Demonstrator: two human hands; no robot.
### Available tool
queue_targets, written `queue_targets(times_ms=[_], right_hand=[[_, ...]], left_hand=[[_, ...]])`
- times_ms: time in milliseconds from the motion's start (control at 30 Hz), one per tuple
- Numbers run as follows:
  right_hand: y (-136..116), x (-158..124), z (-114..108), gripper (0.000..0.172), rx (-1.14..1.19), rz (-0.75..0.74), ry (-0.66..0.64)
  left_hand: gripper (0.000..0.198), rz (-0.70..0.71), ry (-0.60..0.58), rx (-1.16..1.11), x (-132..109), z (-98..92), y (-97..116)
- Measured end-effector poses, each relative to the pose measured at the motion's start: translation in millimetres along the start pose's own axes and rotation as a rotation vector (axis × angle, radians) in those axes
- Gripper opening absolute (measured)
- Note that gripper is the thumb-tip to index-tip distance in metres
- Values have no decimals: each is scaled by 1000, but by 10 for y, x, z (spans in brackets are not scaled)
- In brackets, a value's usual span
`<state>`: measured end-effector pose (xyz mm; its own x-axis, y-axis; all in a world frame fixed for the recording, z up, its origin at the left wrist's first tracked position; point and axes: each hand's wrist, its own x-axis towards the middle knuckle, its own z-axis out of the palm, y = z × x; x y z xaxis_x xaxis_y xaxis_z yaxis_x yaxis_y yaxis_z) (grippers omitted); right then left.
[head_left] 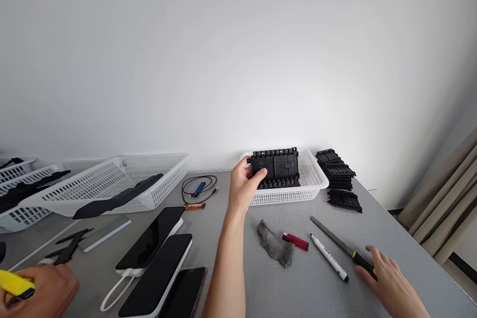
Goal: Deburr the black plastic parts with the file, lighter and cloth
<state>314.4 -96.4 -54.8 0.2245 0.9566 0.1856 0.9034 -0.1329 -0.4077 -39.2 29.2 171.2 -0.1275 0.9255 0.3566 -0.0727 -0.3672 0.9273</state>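
Observation:
My left hand (241, 186) grips a black ribbed plastic panel (286, 165) with toothed edges, thumb across its face. It is held up over a white plastic basket (288, 197), hiding part of the basket's inside. At the right, my right hand (391, 280) has its thumb and fingers apart around the handle end of a file (331, 235) with a black and yellow handle; whether it touches the handle is unclear. Beside the file lie a white marker (329, 257), a red lighter (295, 241) and a piece of dark mesh (275, 244).
More black panels (337, 171) are piled right of the basket. Phones and power banks (156, 274), a cable (199, 177) and other white baskets (164, 194) occupy the left. At lower left, another person's hand (52, 288) holds a yellow tool (15, 283). The table's right edge borders a curtain (443, 208).

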Motion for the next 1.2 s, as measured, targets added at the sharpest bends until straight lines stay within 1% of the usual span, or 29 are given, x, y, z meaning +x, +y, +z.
queue_targets(times_ms=[67, 167, 300, 367, 467, 567, 667, 733, 800, 900, 967, 1067, 1200], right_hand=[[146, -105, 125, 55, 22, -18, 5], [150, -172, 130, 48, 71, -36, 16], [118, -255, -3, 46, 180, 13, 37], [116, -297, -84, 44, 315, 24, 18], [11, -250, -273, 43, 561, -36, -18], [-313, 5, -576, 41, 800, -73, -41], [-810, 407, -912, 41, 1018, -162, -62], [-1175, 679, -1088, 45, 1077, -243, -86], [-1522, 908, -1198, 47, 1105, -321, -111], [-1946, 1129, -1245, 52, 1114, -397, -77], [-2145, 1203, -1218, 54, 1115, -430, -21], [-2327, 1250, -1131, 55, 1097, -405, 34], [-2442, 1251, -1031, 57, 986, -348, 6]], left_hand=[[30, 1, -2, 7, 8, -4, -19], [30, 6, -5, 19, 7, -7, -27], [30, 1, 5, -1, -7, -8, -1], [30, 4, 20, -15, -8, -9, 8], [31, 9, 24, -35, 2, -10, -1], [35, 6, 33, -48, 17, -12, -23], [41, -1, 52, -34, 25, -19, -34], [44, -9, 52, -14, 24, -24, -33], [45, -13, 48, 1, 18, -20, -28], [44, -6, 41, 0, 2, 7, -21], [44, -7, 41, -13, -8, 28, -16], [46, -12, 72, -40, -8, 49, -12], [43, 5, 118, -52, 8, 74, -23]])
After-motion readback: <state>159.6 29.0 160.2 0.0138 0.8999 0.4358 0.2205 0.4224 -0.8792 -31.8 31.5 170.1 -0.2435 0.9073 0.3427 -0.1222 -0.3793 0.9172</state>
